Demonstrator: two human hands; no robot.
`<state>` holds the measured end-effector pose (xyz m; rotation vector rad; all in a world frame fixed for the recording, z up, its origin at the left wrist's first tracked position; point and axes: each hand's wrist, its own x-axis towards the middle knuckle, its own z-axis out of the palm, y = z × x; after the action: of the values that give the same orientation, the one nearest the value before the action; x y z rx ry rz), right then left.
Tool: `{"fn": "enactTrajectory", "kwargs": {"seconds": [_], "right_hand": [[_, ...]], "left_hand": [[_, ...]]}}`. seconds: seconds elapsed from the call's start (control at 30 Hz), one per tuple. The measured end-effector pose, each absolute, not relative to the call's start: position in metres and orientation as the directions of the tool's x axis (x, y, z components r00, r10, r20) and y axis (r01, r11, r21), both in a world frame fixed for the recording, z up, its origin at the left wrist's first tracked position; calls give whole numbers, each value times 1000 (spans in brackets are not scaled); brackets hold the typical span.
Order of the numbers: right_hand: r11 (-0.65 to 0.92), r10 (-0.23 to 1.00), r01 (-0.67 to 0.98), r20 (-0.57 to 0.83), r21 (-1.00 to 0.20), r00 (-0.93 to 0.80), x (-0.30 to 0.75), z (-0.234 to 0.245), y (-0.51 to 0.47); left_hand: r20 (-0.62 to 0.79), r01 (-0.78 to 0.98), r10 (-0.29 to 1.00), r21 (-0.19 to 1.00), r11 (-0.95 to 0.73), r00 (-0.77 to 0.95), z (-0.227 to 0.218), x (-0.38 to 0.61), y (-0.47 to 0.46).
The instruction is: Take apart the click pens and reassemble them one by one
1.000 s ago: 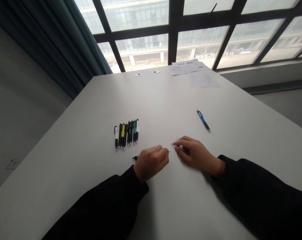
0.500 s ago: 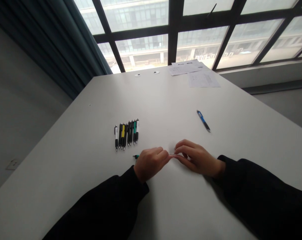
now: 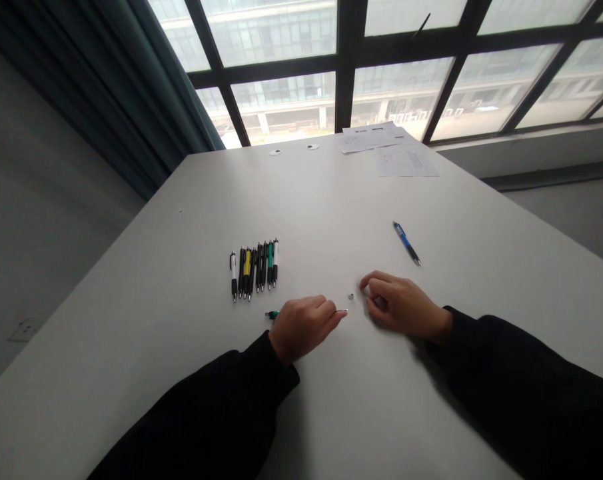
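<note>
Left hand (image 3: 306, 327) clasping green pen (image 3: 272, 315), left of small piece (image 3: 351, 296), right hand (image 3: 398, 305) released, loosely curled, just right of small piece

No lettering is legible; print on the papers (image 3: 406, 163) is too small.

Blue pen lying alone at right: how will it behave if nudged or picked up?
The blue pen may roll sideways, since its slim barrel looks round and nothing blocks it nearby. On the smooth-looking white table it could slide easily. Lifted, it should stay stiff and feel light, being thin and straight.
</note>
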<state>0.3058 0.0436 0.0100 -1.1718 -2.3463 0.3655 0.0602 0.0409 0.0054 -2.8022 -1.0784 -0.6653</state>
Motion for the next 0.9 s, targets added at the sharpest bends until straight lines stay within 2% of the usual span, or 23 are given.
{"fn": "enactTrajectory", "kwargs": {"seconds": [0.23,0.9], "right_hand": [[569,819,659,267,-492,-508,305,14,43],[544,837,704,239,-456,-492,304,9,43]], "left_hand": [[404,652,624,84,-754,669,3,60,41],[374,647,625,82,-758,685,4,61,41]]}}
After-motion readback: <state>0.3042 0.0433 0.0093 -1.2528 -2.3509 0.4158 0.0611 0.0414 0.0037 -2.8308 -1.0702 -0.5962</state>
